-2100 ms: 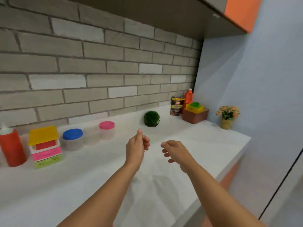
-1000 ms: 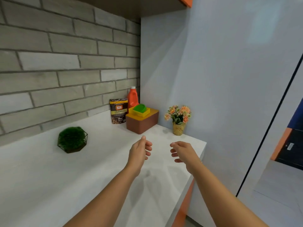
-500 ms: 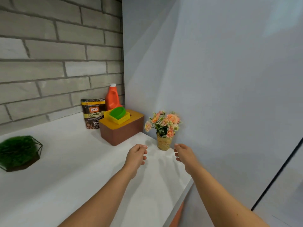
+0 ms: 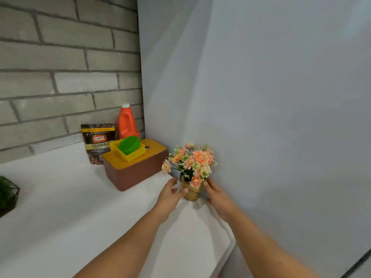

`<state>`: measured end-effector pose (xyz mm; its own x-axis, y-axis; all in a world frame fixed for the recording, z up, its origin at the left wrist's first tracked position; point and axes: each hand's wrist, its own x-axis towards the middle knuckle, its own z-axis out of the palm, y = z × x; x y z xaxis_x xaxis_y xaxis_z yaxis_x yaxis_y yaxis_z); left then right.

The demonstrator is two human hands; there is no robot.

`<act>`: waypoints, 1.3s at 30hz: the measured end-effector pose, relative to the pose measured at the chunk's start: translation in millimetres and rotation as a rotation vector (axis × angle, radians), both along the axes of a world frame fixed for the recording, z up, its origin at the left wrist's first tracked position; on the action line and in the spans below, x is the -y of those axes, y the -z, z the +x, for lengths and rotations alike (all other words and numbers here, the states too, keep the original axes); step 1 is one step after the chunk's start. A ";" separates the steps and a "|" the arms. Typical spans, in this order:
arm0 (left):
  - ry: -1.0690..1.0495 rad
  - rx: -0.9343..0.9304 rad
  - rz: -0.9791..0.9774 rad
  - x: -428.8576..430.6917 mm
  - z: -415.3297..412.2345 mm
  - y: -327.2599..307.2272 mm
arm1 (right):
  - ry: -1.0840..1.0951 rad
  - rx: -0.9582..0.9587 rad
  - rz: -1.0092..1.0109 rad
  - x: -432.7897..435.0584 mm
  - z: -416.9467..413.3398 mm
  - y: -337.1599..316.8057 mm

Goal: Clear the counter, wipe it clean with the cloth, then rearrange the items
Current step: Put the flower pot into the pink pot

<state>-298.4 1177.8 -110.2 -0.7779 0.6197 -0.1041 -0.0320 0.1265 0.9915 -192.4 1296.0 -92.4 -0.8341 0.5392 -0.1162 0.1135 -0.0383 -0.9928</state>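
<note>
Two hands flank a small flower vase (image 4: pixel 191 194) on the white counter (image 4: pixel 80 217), close to the counter's right end and just beside the grey-blue side wall (image 4: pixel 261 97). The left hand (image 4: pixel 169 194) sits on the vase's left. Its thumb (image 4: pixel 183 191) touches the gold pot's front-left side while its fingers (image 4: pixel 172 182) stretch out straight and spread, clear of the pot — a wide, relaxed hand, wrapped round nothing. The right hand (image 4: pixel 215 194) comes in from the other side. Its thumb (image 4: pixel 206 184) lies against the pot's upper right edge, just under the lowest blossom. Its other fingers are hidden behind the pot, so whether they grip it cannot be told. The vase lies between the two hands, slightly beyond the palms.

It stands upright, its long axis vertical — mouth up, with peach and cream blossoms fanning upward and a little left, toward a brown box (image 4: pixel 134 175) with a yellow lid. On that lid rests a yellow basket (image 4: pixel 133 155) holding a green bowl (image 4: pixel 128 145) tilted on edge. Behind the box, against the brick wall (image 4: pixel 60 77), stand a dark pouch of granules (image 4: pixel 96 141) and an orange bottle (image 4: pixel 126 123) with a white cap. A green plant (image 4: pixel 5 194) in a wire frame sits at the left edge of view, well apart from the hands.
</note>
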 end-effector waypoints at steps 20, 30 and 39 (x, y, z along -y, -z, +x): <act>-0.163 -0.092 0.247 55.4 -25.1 -22.3 | -0.164 -0.117 0.126 52.3 -47.9 -18.6; -0.385 -0.122 0.282 194.5 -28.2 -45.0 | -0.377 -0.213 0.173 176.2 -75.8 -44.3; -0.595 -0.186 0.212 369.7 5.8 -55.6 | -0.564 -0.218 0.203 341.8 -72.2 -56.1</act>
<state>-292.7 808.1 -54.5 -0.9874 0.0702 0.1421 0.1381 -0.0590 0.9887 -264.6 954.1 -36.2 -0.9892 0.0038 0.1468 -0.1443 0.1597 -0.9766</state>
